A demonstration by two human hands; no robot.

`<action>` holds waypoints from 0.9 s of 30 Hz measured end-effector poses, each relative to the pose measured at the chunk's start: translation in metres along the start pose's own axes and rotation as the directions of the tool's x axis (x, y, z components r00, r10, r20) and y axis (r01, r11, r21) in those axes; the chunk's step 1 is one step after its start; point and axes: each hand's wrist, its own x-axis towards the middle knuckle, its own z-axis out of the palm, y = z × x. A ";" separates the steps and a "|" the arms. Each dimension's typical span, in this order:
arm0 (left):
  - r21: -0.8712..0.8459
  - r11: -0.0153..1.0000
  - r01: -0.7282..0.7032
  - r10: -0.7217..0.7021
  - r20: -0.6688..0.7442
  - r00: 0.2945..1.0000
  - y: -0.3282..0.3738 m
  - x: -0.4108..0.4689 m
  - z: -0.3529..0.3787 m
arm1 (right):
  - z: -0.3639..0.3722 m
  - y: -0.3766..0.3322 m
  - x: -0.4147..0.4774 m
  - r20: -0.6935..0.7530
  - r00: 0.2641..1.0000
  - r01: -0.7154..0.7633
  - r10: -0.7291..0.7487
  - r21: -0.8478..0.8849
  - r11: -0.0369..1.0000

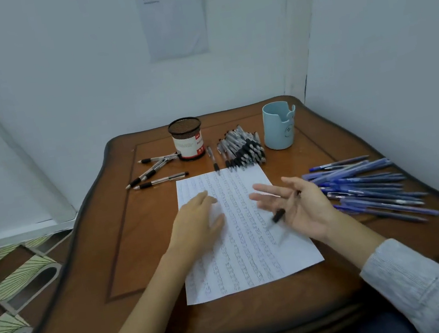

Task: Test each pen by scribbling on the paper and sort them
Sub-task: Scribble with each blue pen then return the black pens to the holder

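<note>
A white sheet of paper (243, 249) covered in rows of scribbles lies in the middle of the wooden table (129, 255). My left hand (195, 222) rests flat on the sheet's left edge with straight fingers. My right hand (296, 206) hovers over the sheet's right side, palm turned up and fingers spread. A pen with a black grip (279, 214) lies across that palm, tip pointing down-left. A heap of black-grip pens (241, 148) sits beyond the paper. Several blue pens (367, 183) are piled at the right.
A black mesh pen cup with a red-and-white label (188, 142) stands at the back, with several black-grip pens (155, 170) loose to its left and one (212, 158) to its right. A light blue cup (278, 125) stands back right. Walls close in behind and right.
</note>
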 end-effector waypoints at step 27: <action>-0.420 0.907 -0.023 0.029 0.008 1.000 0.037 -0.048 0.038 | -0.021 0.046 -0.013 0.107 0.765 0.368 -0.636 -0.882 0.294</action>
